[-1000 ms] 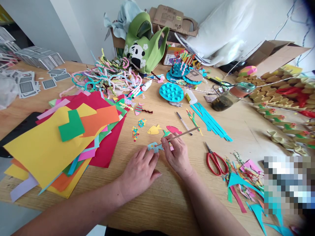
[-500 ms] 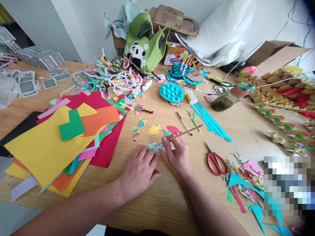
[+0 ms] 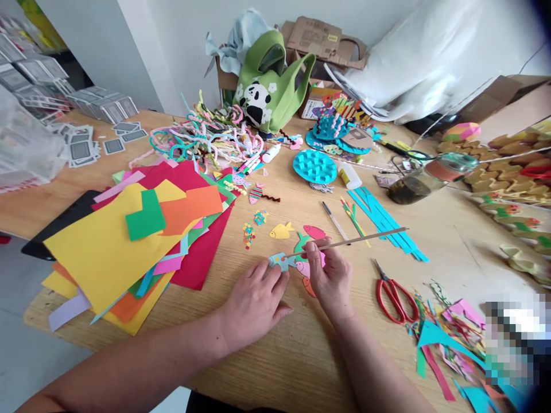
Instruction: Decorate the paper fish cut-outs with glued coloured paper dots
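Observation:
My left hand (image 3: pixel 258 298) lies palm down on the table, its fingers extended and the fingertips resting on the lower edge of a light blue paper fish (image 3: pixel 280 261). Colored dots show on the fish's body. Pinched in my right hand (image 3: pixel 331 275) is a thin wooden stick (image 3: pixel 370 237), its near tip touching the blue fish by an orange dot. Around that hand are a yellow paper fish (image 3: pixel 282 231), a red paper fish (image 3: pixel 314 231) and partly covered green, pink and orange ones. Small piles of paper dots (image 3: pixel 248 234) sit just beyond my left hand.
Stacked colored paper (image 3: pixel 94 241) spreads on the left. Red-handled scissors (image 3: pixel 394 298) and paper scraps (image 3: pixel 447 338) are on the right. Farther back are blue paper strips (image 3: pixel 387 223), a glass jar (image 3: pixel 430 178), a glue bottle (image 3: pixel 349 175), pipe cleaners (image 3: pixel 206 137) and a green panda bag (image 3: pixel 275 86).
The view has shifted left, so the scene sits farther right. My right hand has moved slightly right of the blue fish, uncovering an orange fish; the stick lies flatter, its tip still at the fish.

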A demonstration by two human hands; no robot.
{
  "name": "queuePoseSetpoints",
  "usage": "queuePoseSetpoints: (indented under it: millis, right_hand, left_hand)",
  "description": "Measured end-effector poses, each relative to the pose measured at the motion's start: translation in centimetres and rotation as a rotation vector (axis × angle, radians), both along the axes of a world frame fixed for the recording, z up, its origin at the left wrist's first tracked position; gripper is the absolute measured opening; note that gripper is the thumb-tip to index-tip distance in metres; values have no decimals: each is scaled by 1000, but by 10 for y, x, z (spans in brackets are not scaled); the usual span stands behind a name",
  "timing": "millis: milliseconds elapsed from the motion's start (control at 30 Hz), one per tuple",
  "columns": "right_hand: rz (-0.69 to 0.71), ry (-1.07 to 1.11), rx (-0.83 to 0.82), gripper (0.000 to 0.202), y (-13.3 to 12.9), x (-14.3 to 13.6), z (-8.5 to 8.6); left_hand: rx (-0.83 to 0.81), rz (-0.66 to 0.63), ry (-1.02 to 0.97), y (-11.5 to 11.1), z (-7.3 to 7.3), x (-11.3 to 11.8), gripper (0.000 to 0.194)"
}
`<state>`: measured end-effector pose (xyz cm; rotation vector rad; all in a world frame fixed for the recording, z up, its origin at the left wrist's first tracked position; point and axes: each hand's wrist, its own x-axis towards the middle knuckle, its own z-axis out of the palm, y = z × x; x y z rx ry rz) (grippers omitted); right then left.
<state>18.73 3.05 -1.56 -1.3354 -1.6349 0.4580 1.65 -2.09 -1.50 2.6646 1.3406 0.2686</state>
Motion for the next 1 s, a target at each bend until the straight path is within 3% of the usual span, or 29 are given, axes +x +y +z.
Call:
queuePoseSetpoints:
  millis: [400,833,1000]
  right_hand:
    - [-74,117,-67,30,-1,-1,-2]
    - [-33,174,-105,29,-1,-6,0]
    - [-19,171,-128,26,2,-11,9]
  left_hand:
    - [-12,18,-18,-1,-2,0,58]
    - [23,29,-22,-2,-4,1,58]
    - [10,29,-14,-3,-2,0,56]
